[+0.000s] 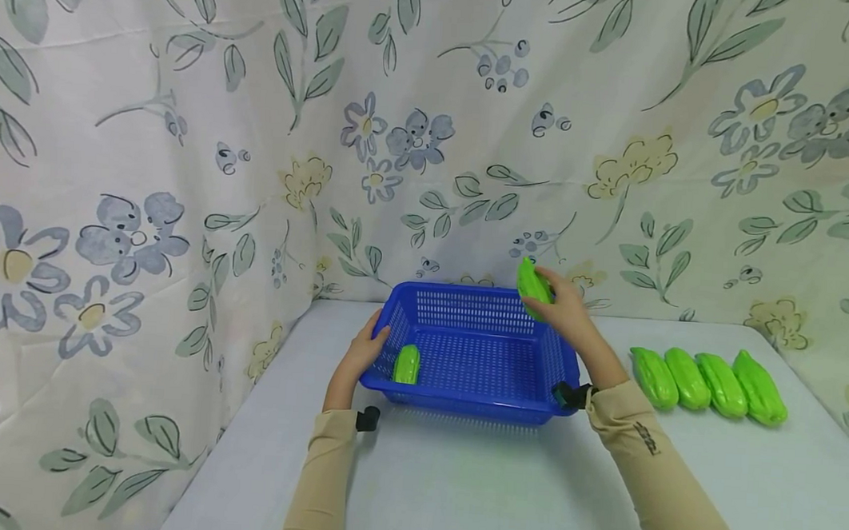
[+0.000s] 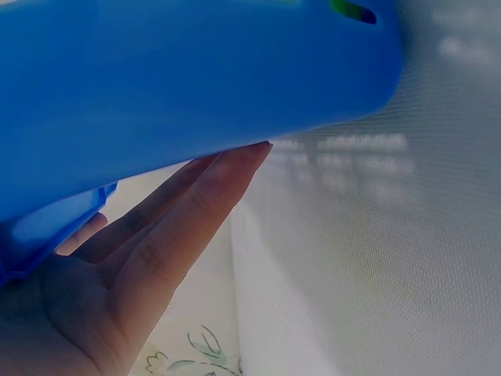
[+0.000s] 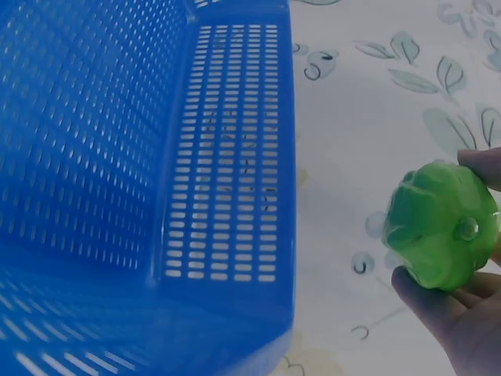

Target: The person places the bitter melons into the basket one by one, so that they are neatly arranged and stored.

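Note:
A blue plastic basket (image 1: 475,396) with slotted walls stands on the table. My left hand (image 1: 361,350) grips its left rim, thumb over the edge; in the left wrist view the fingers (image 2: 188,211) lie straight against the outside, below the basket wall. My right hand (image 1: 566,308) holds a glossy green ridged vegetable (image 1: 534,290) above the basket's far right corner. The right wrist view shows its lobed end with a small round nub, pinched between thumb and fingers. A similar green vegetable (image 1: 406,365) lies inside the basket near the left wall.
Several more green ridged vegetables (image 1: 692,379) lie side by side in a row on the white table (image 1: 441,490), right of the basket. A floral curtain (image 1: 431,137) hangs behind the table and along its left side.

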Motion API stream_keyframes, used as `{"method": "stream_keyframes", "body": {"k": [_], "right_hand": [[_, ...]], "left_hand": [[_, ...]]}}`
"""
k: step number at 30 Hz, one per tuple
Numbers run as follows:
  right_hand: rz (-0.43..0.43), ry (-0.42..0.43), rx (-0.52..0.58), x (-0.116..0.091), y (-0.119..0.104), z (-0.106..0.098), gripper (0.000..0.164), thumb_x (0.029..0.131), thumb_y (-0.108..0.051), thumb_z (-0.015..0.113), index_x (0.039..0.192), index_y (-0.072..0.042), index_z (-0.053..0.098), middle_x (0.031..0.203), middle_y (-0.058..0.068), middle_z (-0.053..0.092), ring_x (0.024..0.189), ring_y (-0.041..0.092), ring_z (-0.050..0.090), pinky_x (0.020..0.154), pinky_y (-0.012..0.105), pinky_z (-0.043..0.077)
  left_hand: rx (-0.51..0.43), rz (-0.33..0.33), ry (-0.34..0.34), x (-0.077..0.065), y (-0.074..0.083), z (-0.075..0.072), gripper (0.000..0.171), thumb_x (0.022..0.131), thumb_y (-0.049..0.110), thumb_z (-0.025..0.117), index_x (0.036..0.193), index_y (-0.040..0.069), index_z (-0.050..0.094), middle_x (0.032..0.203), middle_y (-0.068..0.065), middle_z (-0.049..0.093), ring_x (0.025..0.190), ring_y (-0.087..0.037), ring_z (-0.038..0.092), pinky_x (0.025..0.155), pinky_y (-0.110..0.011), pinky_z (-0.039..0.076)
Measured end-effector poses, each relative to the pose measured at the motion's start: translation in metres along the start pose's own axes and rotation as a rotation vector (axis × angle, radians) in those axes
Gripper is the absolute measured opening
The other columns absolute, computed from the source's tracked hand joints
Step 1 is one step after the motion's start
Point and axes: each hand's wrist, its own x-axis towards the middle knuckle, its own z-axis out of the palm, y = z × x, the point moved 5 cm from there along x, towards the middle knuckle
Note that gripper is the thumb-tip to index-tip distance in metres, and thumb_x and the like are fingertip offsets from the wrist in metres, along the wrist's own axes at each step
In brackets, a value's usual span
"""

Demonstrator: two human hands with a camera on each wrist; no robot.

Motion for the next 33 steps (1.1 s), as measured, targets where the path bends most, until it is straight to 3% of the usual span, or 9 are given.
{"method": "stream_keyframes", "body": {"k": [9,16,33], "right_hand": [[-0.088,-0.014,0.061,0.006,-0.006,0.01,0.07,0.094,-0.032,0.063,0.15,-0.003,0.033,0.144,0.035,0.04,0.12,0.049,0.05,0.093,0.054,0.049],[-0.045,-0.044,0.053,0.01,-0.014,0.022,0.066,0.097,-0.018,0.059,0.151,0.003,0.028,0.147,0.032,0.038,0.121,0.045,0.049,0.1,0.054,0.046],[-0.09,-0.127,0.026,0.021,-0.037,0.055,0.061,0.097,-0.014,0.057,0.148,0.007,0.031,0.137,0.032,0.049,0.111,0.039,0.054,0.093,0.05,0.048]], "left_hand": [[-0.001,0.005,0.007,-0.001,0.0,0.0,0.059,0.105,0.035,0.039,0.158,0.017,0.018,0.159,-0.021,0.027,0.144,-0.05,0.027,0.111,-0.069,0.027],[0.003,0.001,0.007,-0.002,0.002,0.0,0.059,0.105,0.034,0.039,0.158,0.017,0.018,0.16,-0.021,0.026,0.144,-0.049,0.026,0.111,-0.069,0.027],[0.0,0.002,0.009,-0.002,0.002,0.0,0.059,0.105,0.035,0.039,0.157,0.018,0.018,0.16,-0.021,0.026,0.145,-0.05,0.025,0.111,-0.07,0.026]]}}
